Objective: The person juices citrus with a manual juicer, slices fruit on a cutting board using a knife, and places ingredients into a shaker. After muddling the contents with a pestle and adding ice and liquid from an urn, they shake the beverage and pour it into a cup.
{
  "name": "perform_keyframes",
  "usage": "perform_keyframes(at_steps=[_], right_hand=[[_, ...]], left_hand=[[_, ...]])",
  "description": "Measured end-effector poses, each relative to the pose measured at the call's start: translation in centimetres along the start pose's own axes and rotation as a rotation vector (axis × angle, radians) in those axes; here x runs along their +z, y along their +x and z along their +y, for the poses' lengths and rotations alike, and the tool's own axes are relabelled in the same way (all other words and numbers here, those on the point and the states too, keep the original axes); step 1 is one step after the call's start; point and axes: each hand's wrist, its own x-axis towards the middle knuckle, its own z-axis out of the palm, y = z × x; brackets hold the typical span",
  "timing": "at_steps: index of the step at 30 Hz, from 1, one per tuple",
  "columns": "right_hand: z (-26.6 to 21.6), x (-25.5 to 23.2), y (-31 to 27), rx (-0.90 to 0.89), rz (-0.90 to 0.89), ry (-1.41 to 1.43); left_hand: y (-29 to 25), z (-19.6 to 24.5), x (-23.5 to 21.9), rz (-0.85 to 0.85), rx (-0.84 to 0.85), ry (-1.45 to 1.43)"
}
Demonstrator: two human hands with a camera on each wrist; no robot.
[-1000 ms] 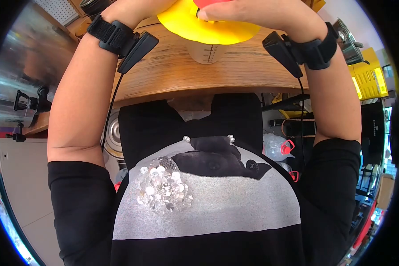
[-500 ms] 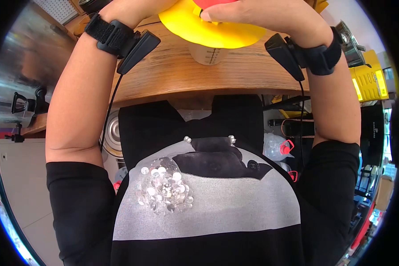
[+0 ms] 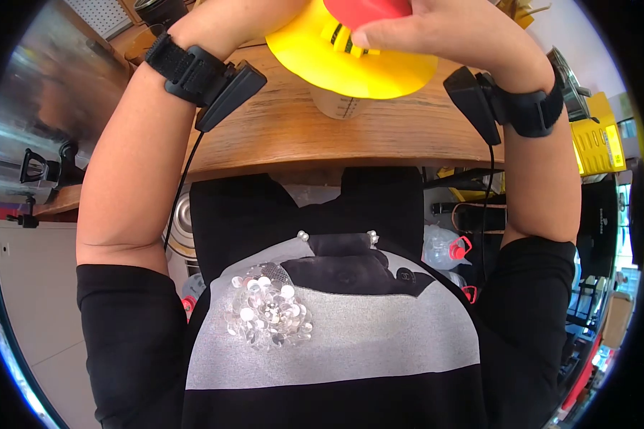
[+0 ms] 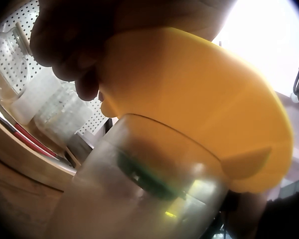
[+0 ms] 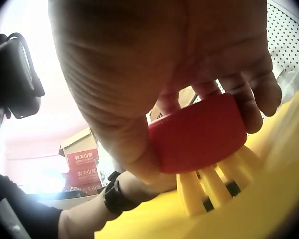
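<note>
One wooden table (image 3: 265, 136) beside pegboard (image 3: 100, 16).

Right hand (image 3: 454, 30) grips red piece (image 3: 368, 10) — (yellow disc (image 3: 397, 75) below)

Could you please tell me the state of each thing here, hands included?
Red cap: gripped, above the yellow prongs
Yellow disc: over the cup's mouth
Clear cup: upright on the table, covered by the disc
Right hand: gripping the red cap
Left hand: curled at the disc's edge
Wristbands: fastened, one on each wrist
</note>
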Motion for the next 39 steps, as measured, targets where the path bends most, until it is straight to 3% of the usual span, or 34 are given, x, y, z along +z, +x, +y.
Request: perform_keyframes(at_steps=[1, 3, 4, 5, 7, 8, 11, 12, 13, 15, 16, 17, 19, 21, 25, 28, 30, 32, 33, 36, 37, 39], right_hand=[[0.5, 0.2, 0.0, -0.005, 0.001, -0.006], [-0.2, 0.5, 0.5, 0.231, -0.049, 0.008], [-1.6, 0.5, 0.0, 0.169, 0.004, -0.2], [-1.6, 0.4, 0.5, 0.162, 0.004, -0.207], [-1.3, 0.3, 1.7, 0.445, -0.082, -0.088], [0.5, 1.3, 1.3, 0.35, 0.024, -0.029], [-0.1, 1.3, 1.2, 0.322, 0.062, -0.144], [-1.0, 0.3, 1.5, 0.382, -0.054, -0.078], [-0.3, 0.2, 1.4, 0.374, -0.057, -0.084], [0.0, 0.4, 1.6, -0.06, -0.012, -0.068], [-1.0, -0.3, 0.6, 0.094, -0.08, -0.094], [-0.1, 0.3, 0.5, 0.091, -0.081, -0.097], [2.5, 2.0, -0.2, -0.115, 0.085, -0.123], [2.2, 2.2, -0.2, -0.049, 0.105, -0.19], [1.7, 3.3, 0.6, 0.184, 0.218, -0.29], [1.8, 3.1, 0.2, 0.231, 0.193, -0.198], [1.8, 2.5, -0.1, 0.153, 0.175, -0.183], [1.9, 1.4, -0.5, -0.009, 0.134, -0.083], [2.0, 1.1, -0.7, -0.035, 0.137, -0.073], [0.7, 1.7, -0.2, 0.072, -0.044, -0.046], [0.7, 2.3, -0.1, 0.03, 0.048, -0.065], [-0.2, 2.0, 0.4, 0.17, 0.019, -0.137]], left_hand=[[-0.1, -0.1, 0.0, 0.021, 0.034, 0.037], [0.1, -0.2, 0.0, 0.052, 0.072, 0.078], [0.2, -0.5, 0.1, 0.04, 0.068, 0.08], [0.2, -0.5, 0.1, 0.029, 0.063, 0.082], [0.0, -0.3, -0.1, 0.04, 0.048, 0.071], [-0.5, 0.7, -0.6, 0.02, 0.033, 0.098], [-0.9, 1.8, -1.2, -0.002, -0.018, 0.144], [-0.9, 1.3, -1.1, -0.016, 0.041, 0.062], [-0.7, 0.7, -0.8, -0.03, 0.1, -0.019], [-0.2, 0.2, -0.3, -0.005, 0.083, 0.022], [-0.3, -0.1, -0.3, -0.033, 0.082, -0.049], [-0.3, -0.1, -0.4, -0.063, 0.083, -0.119], [0.2, -2.1, 1.2, -0.038, 0.158, -0.103], [0.5, -2.5, 1.6, -0.015, 0.235, -0.089], [0.2, -2.0, 1.6, -0.017, 0.134, -0.093], [0.1, -2.0, 1.9, -0.009, 0.077, -0.148], [0.3, -2.1, 2.1, -0.01, 0.07, -0.202], [0.5, -2.0, 2.0, 0.055, 0.191, -0.055], [0.6, -2.0, 2.0, 0.065, 0.174, -0.035], [0.7, -3.1, 2.5, 0.095, 0.332, -0.035], [0.8, -3.2, 2.7, 0.109, 0.345, -0.059], [0.8, -2.4, 2.5, 0.078, 0.251, -0.021]])
